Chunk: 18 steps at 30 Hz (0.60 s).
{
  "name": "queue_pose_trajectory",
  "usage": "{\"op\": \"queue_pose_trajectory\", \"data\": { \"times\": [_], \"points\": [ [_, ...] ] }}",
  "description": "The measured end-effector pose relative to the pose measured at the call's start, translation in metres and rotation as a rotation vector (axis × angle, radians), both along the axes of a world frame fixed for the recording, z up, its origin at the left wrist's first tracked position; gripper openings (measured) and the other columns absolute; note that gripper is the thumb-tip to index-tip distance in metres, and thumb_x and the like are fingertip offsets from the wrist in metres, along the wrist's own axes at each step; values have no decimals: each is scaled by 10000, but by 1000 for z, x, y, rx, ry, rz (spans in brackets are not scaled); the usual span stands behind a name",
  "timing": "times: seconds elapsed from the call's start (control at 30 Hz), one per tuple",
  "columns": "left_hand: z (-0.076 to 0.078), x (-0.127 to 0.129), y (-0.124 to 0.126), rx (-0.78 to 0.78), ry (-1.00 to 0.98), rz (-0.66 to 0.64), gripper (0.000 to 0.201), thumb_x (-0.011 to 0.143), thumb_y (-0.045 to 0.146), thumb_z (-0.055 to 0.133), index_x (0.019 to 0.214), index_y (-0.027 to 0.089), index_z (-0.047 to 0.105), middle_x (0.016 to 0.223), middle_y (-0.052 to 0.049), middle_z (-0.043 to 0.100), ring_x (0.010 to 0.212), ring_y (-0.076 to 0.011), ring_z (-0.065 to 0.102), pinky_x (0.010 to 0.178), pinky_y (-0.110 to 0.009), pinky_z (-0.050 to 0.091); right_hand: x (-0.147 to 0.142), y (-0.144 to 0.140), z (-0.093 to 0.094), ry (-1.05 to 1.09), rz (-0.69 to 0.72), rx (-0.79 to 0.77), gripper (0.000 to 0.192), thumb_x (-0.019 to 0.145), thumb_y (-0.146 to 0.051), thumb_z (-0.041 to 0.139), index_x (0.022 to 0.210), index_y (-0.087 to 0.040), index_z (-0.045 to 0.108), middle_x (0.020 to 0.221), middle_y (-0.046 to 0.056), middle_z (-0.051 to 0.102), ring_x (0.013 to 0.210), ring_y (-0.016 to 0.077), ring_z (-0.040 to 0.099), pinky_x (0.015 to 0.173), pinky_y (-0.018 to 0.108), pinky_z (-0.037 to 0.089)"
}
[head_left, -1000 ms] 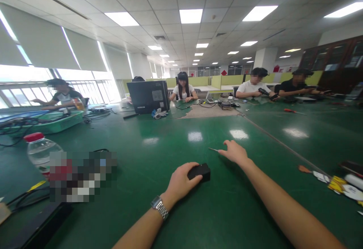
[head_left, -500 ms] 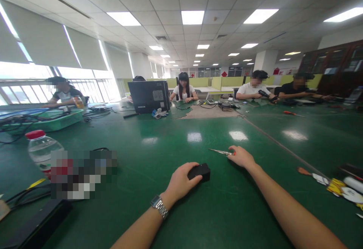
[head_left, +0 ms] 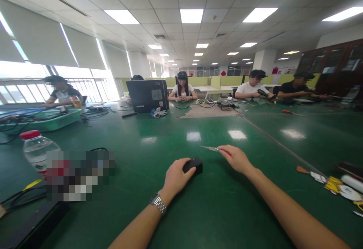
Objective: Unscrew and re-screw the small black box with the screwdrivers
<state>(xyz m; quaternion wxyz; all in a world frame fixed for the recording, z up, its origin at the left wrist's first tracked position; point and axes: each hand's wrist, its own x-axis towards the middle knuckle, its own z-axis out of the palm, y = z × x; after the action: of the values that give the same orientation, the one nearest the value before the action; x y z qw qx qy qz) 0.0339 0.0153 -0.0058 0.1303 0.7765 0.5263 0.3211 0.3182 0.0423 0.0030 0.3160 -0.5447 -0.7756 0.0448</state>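
Observation:
A small black box-shaped block (head_left: 195,165) rests on the green tabletop (head_left: 136,211). My left hand (head_left: 176,176) is closed over its left end, thumb along the near side and fingers across the top. In my right hand (head_left: 236,159) is a slim pointed metal tool (head_left: 210,148) with a red handle. Its tip points left, beyond and above the block and apart from it. My fingers cover most of the handle, so the tool's exact kind cannot be made out.
At left stand a red-capped bottle (head_left: 39,152), cables, a long black object (head_left: 36,222) and a green basket (head_left: 62,121). A black computer case (head_left: 147,95) and gloves (head_left: 159,112) lie farther off. Cut-out figures (head_left: 333,184) lie at right. Several people sit around the table.
Both hands have shifted slightly left in view, the left with the block, the right with the pointed tool. The right hand has turned a little and its tool shows more red handle.

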Motion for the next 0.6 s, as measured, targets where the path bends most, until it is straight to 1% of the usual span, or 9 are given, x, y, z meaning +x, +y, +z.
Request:
{"op": "queue_pose_trajectory", "data": {
  "times": [0.07,0.13,0.27,0.4,0.6],
  "points": [
    [2,-6,6,-4,-5,65,352,837,426,562,1085,190,647,1074,-73,671,981,-253,608,863,-360,472,-10,-8,2,2,99,15,324,937,-397,390,1110,-268,631,1002,42,649,904,195,610,805,316,457],
    [3,-10,9,-22,-16,87,341,847,430,542,1063,193,656,1060,-65,680,962,-245,619,841,-346,482,-19,-15,3,19,144,34,321,943,-390,380,1101,-254,624,972,48,630,866,186,602,799,317,462],
    [4,-13,8,-49,-26,81,329,842,427,547,1066,210,654,1048,-51,692,927,-231,635,807,-322,494,-27,-21,6,61,182,71,302,948,-377,379,1072,-236,616,931,52,609,845,182,589,792,320,461],
    [5,-12,6,-53,-20,94,336,844,440,540,1062,213,657,1042,-53,694,920,-236,638,805,-325,496,-26,-21,6,58,212,61,289,945,-370,391,1056,-230,618,914,51,603,833,180,583,779,322,458],
    [5,-13,8,-47,-17,103,336,847,449,535,1065,227,661,1046,-45,696,922,-240,636,783,-329,496,-24,-21,8,60,214,56,295,946,-371,387,1043,-223,623,900,52,604,833,181,579,770,321,454]
  ]
}}
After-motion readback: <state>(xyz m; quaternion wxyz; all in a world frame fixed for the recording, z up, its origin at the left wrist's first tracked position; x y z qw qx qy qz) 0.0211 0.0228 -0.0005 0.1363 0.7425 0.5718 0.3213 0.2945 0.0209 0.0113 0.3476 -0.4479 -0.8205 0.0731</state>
